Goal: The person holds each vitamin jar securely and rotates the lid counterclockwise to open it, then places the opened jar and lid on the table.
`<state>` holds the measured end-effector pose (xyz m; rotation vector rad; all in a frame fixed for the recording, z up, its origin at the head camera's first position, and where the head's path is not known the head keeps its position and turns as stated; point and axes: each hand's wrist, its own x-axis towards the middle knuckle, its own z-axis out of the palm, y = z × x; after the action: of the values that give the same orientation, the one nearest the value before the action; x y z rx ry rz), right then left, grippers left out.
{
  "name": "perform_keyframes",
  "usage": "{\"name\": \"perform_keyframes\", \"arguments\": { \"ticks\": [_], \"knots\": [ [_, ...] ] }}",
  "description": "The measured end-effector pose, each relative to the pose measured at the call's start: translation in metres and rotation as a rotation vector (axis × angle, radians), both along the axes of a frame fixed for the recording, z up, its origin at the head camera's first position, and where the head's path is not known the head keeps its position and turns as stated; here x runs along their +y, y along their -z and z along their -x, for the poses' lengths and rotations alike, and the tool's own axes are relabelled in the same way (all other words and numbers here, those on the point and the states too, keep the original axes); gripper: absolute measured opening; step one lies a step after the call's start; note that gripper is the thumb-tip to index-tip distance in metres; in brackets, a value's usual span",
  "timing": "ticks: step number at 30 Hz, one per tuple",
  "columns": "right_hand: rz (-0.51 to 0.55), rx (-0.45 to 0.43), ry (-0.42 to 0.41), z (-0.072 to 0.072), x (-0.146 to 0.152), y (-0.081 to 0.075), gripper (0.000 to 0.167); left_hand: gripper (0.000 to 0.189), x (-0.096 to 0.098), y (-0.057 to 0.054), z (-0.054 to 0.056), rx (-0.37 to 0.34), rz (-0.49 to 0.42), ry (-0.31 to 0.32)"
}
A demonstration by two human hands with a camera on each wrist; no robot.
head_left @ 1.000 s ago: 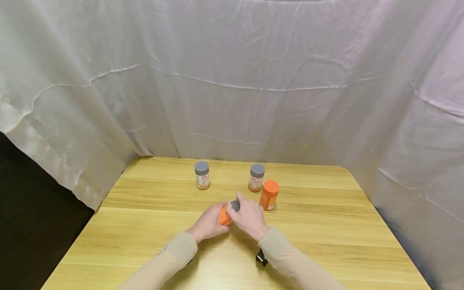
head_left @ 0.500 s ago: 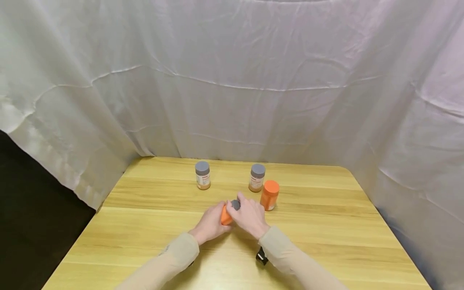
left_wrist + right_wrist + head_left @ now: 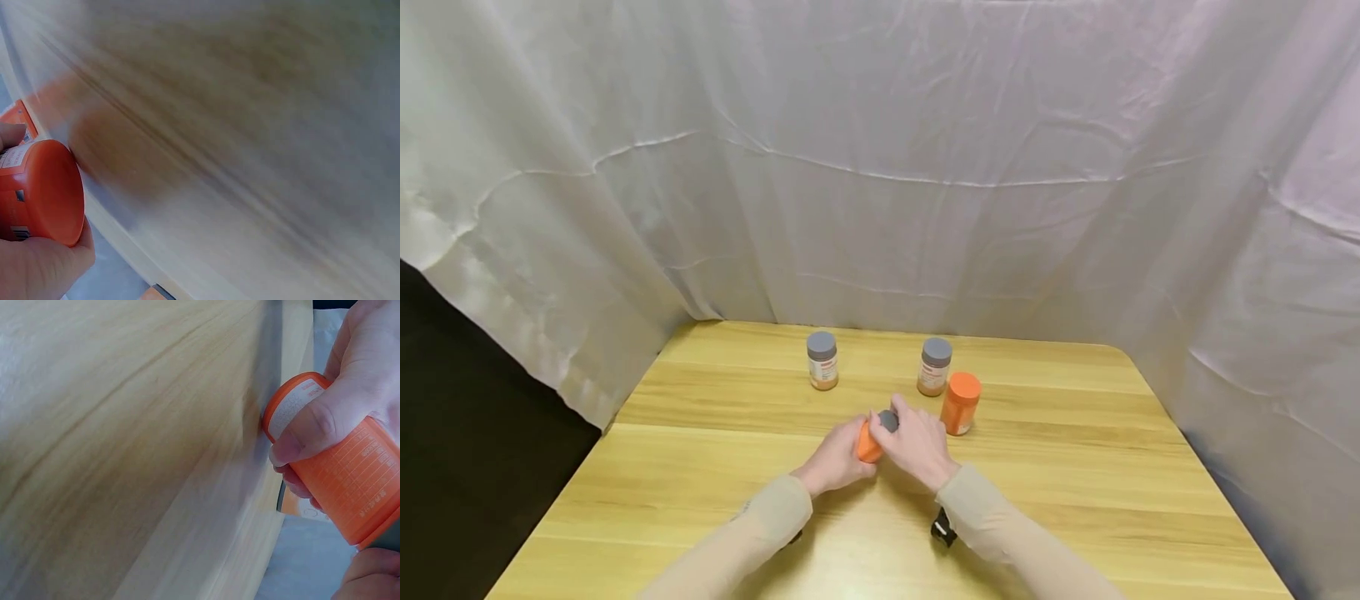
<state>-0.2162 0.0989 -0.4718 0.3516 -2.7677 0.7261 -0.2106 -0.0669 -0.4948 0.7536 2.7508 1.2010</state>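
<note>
Near the middle of the table, an orange bottle (image 3: 869, 445) with a grey lid (image 3: 889, 421) is held tilted between both hands. My left hand (image 3: 837, 460) grips its orange body; the left wrist view shows the bottle's round orange base (image 3: 57, 192). At the lid end, my right hand (image 3: 917, 447) holds the grey lid with thumb and fingers. Printed text covers the bottle's side (image 3: 359, 481) in the right wrist view, where the left thumb lies across it. Part of the lid is hidden by the right hand.
An orange jar with an orange lid (image 3: 961, 404) stands just beyond the right hand. Behind it is a grey-lidded jar (image 3: 934, 367), and another grey-lidded jar (image 3: 823, 362) stands farther left. A pale curtain (image 3: 880, 233) hangs behind the wooden table (image 3: 1075, 467).
Both hands keep their hold on the bottle and lid with hardly any visible movement. The head view has shifted slightly.
</note>
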Motion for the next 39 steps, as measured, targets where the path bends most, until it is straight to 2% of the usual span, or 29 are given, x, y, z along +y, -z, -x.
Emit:
{"name": "perform_keyframes", "arguments": {
  "ticks": [7,17,27,34,39],
  "knots": [
    [0.019,0.013,-0.039,0.002,0.001,0.002,0.032,0.059,0.000,0.002,0.000,0.007,-0.010,-0.003],
    [0.032,0.029,-0.079,0.005,0.002,0.004,0.031,0.062,-0.001,-0.005,-0.001,-0.008,0.006,0.009],
    [0.069,0.076,-0.118,0.004,0.004,0.006,0.030,0.062,-0.001,-0.006,0.001,-0.014,0.017,0.031],
    [0.009,0.168,-0.198,0.009,0.006,0.006,0.029,0.054,-0.004,-0.003,0.005,-0.020,-0.042,0.065],
    [-0.005,0.146,-0.235,0.011,0.009,0.007,0.029,0.054,-0.005,-0.003,0.006,-0.047,-0.048,0.075]
  ]
}}
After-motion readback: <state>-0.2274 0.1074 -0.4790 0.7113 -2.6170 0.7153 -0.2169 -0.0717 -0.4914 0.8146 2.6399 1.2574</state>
